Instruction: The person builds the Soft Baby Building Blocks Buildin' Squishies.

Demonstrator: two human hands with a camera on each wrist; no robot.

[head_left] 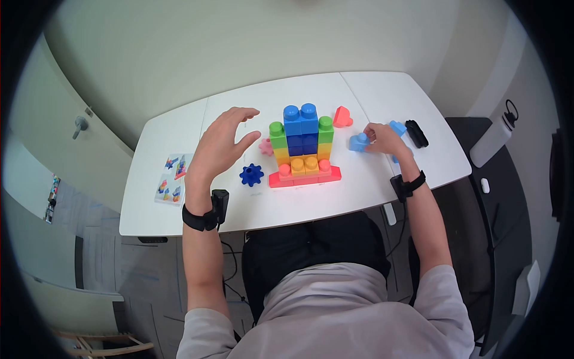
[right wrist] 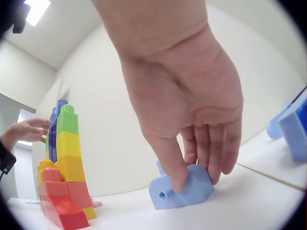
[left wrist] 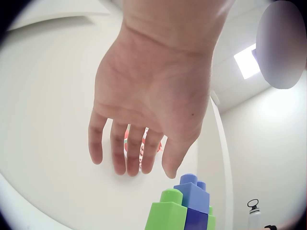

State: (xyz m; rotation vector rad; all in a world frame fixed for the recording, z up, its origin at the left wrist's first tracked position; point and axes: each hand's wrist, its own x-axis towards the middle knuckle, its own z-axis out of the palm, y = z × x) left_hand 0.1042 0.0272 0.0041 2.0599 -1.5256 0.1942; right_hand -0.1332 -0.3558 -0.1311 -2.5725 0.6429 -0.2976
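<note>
A castle-like tower of toy building blocks [head_left: 310,146] stands mid-table, with a red base, orange, yellow and green sides and a blue middle. To its left, my left hand [head_left: 220,143] is raised, fingers spread and loosely bent, holding nothing; the left wrist view shows its bare palm [left wrist: 148,86]. Right of the tower, my right hand [head_left: 385,141] pinches a light blue toy block [right wrist: 199,189] between thumb and fingers. In the right wrist view this block is rounded, has a small hole in its side and sits at the tabletop.
A dark blue gear-shaped piece [head_left: 252,175] and a pink piece [head_left: 265,146] lie left of the tower; a red piece [head_left: 342,117] lies behind it to the right. Another light blue block [head_left: 397,128] and a black case [head_left: 417,134] are farther right. A picture sheet [head_left: 170,194] lies at left.
</note>
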